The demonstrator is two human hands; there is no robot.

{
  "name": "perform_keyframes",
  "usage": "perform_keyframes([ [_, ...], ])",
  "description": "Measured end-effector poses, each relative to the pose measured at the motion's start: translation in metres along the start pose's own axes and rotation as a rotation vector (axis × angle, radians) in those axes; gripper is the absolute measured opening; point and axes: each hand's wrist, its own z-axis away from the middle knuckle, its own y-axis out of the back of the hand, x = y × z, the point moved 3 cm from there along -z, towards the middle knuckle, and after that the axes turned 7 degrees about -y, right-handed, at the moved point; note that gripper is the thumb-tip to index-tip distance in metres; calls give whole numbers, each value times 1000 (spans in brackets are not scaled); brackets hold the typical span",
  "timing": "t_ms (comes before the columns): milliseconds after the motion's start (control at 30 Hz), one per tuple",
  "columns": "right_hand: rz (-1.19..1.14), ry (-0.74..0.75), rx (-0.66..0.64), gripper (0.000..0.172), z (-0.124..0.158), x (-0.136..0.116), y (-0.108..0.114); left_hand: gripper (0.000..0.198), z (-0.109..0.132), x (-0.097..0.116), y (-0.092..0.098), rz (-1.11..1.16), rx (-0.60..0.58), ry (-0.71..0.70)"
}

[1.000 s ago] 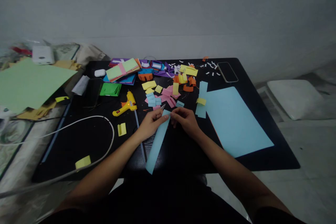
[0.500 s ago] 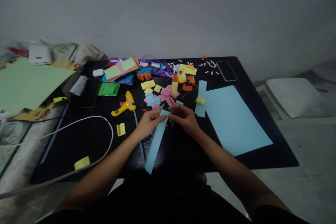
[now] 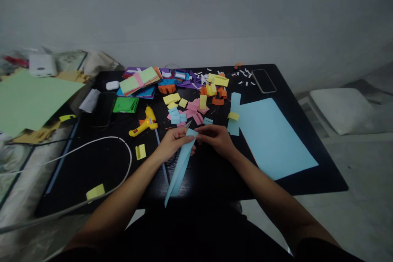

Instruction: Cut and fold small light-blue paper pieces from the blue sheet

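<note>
- paper strip point(image 3: 180, 163): light blue, slanting above the table point(image 3: 92, 163) at its near edge (lower end past it)
- left hand point(image 3: 172, 144): grip closed on the strip's top
- right hand point(image 3: 217, 138): grip pinching the same end
- glue gun point(image 3: 144, 123): yellow, left of the hands

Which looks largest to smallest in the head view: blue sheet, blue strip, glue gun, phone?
1. the blue sheet
2. the blue strip, pinched by the left hand and right hand
3. the glue gun and phone look alike; the phone lies farther from the camera, so I leave them unranked.
</note>
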Motion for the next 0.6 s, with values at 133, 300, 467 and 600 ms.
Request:
perform_keyframes([
  [133,20,3,-5,26,0,2,0,35,1,2,-1,-12,14,-15],
  [300,28,11,-18,25,0,2,-1,35,0,3,0,-49,30,-54],
  [467,39,13,-15,28,0,1,-1,34,0,1,3,-87,37,-66],
  [600,34,0,6,31,0,2,0,33,0,-1,4,-81,48,-57],
])
